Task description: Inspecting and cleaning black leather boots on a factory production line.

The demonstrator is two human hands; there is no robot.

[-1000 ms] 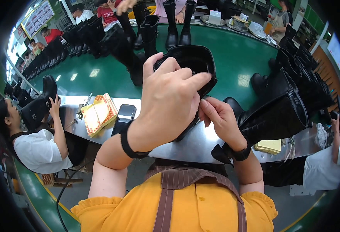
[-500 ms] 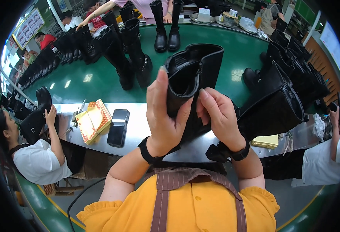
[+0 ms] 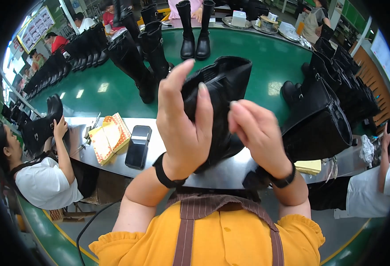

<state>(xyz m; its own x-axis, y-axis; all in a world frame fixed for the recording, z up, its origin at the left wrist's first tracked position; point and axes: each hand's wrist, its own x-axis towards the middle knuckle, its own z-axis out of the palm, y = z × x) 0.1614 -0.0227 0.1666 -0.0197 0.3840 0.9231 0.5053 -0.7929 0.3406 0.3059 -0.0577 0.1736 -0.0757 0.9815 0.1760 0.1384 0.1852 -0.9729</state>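
Observation:
A tall black boot (image 3: 223,88) stands in front of me, its upper edge folded nearly flat. My left hand (image 3: 184,119) holds its shaft from the left, with the thumb along the near face and a finger reaching past the rim. Close to the shaft's right side, my right hand (image 3: 254,128) pinches thumb against fingertips. Whatever is in that pinch is too small to make out. The boot's foot is mostly hidden behind my hands. A blurred black object (image 3: 256,178) is by my right wrist.
A phone (image 3: 138,147) and stacked yellow paper (image 3: 110,139) lie on the metal edge at left. More black boots lean at right (image 3: 321,122) and stand across the green table (image 3: 257,48). Co-workers sit at both sides; the left one handles a boot (image 3: 40,128).
The boot's opening has folded narrower and its top has turned. My right hand has moved slightly right, away from the shaft. Across the table, a pink-sleeved person's outstretched arm has drawn back.

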